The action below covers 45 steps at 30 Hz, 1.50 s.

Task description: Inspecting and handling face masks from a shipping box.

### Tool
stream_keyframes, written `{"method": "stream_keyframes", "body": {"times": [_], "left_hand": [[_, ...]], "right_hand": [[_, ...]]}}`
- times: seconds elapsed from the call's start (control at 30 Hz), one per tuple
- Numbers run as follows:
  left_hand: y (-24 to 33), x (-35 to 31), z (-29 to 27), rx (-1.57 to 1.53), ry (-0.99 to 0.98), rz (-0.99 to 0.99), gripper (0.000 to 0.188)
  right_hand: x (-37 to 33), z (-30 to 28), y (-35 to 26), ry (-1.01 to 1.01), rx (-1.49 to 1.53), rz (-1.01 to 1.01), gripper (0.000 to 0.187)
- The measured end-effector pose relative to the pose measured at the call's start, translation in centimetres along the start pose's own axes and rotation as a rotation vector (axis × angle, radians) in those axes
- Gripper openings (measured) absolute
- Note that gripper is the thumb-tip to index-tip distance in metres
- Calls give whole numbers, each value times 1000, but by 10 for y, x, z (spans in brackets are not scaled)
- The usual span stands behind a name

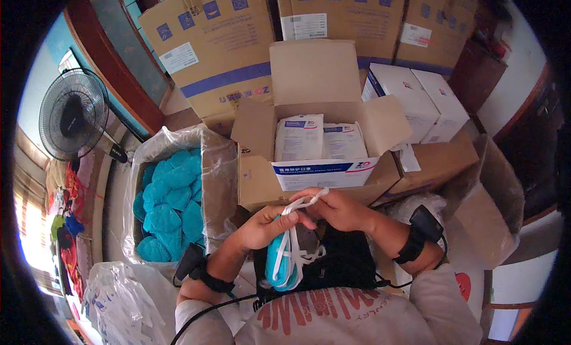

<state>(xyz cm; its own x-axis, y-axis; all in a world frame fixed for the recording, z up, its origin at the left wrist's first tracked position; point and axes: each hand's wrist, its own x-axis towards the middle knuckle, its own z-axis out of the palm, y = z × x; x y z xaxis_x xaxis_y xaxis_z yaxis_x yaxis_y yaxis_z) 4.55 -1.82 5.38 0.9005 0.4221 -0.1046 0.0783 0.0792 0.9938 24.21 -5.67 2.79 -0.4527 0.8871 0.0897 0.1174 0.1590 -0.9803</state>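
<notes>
A teal cup-shaped face mask [276,263] hangs in front of my chest, gripped at its upper end by my left hand [265,227]. White elastic straps [293,241] loop over its side and dangle below. My right hand [338,210] is closed with its fingertips on the upper strap loop, close to the left fingers. Part of the mask lies behind my left hand. Just beyond both hands stands an opened white-fronted carton [324,177], its flaps spread. White printed packets [299,140] are packed upright inside it.
A plastic-lined box [219,187] on the left holds a heap of teal masks [166,196]. Large brown cartons [223,47] line the back. White boxes [410,101] stand at back right. A black fan [74,114] is far left, above a clear plastic bag [122,297].
</notes>
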Motion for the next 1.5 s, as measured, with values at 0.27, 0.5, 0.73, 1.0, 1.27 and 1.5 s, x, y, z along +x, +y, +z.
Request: {"method": "stream_keyframes", "body": {"times": [0.27, 0.5, 0.73, 1.0, 1.27, 1.5], "left_hand": [[-1, 5, -6, 86, -45, 11, 32], [-13, 4, -14, 389, -85, 17, 27], [-3, 1, -14, 467, 117, 7, 20], [-19, 4, 6, 9, 453, 226, 28], [-20, -21, 18, 3, -142, -97, 27], [20, -17, 35, 461, -501, 261, 14]], "right_hand": [[-9, -1, -7, -127, 185, 47, 32], [-6, -7, 0, -256, 441, 369, 25], [1, 3, 6, -160, 277, 345, 28], [9, 16, -11, 20, -1, -84, 24], [-43, 13, -21, -359, -400, 15, 23], [-91, 2, -49, -554, -212, 231, 27]]}}
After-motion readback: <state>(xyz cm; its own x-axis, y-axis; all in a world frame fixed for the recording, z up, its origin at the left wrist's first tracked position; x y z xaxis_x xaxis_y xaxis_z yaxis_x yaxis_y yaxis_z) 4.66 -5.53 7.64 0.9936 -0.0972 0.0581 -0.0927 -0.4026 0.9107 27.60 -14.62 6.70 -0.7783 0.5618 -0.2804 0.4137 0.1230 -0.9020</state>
